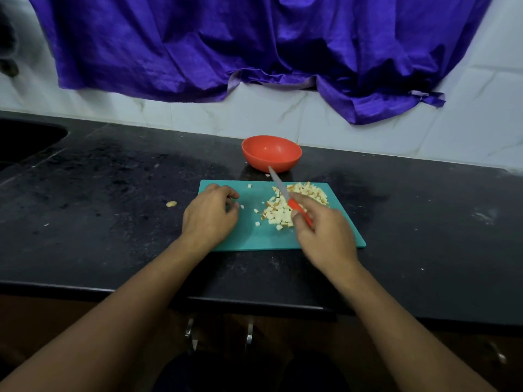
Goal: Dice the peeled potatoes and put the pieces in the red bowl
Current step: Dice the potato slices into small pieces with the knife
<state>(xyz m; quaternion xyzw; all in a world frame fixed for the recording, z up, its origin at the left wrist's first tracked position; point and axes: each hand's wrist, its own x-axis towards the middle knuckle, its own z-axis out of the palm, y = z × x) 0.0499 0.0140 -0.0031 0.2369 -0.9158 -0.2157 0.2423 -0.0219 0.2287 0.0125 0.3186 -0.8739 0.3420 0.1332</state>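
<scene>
Potato dice piled on R half of teal board. R hand grasps red-handled knife, blade over pile, tip toward red bowl just behind board. L hand rests on board, fingers loosely curled, nothing held.

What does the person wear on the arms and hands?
Nothing that shows. The left forearm and the right forearm are bare down to the picture's lower edge, with no sleeve in view. The left hand and the right hand have no gloves, and no ring, watch or bracelet shows. The right hand is slightly blurred, so fine details there are uncertain.
</scene>
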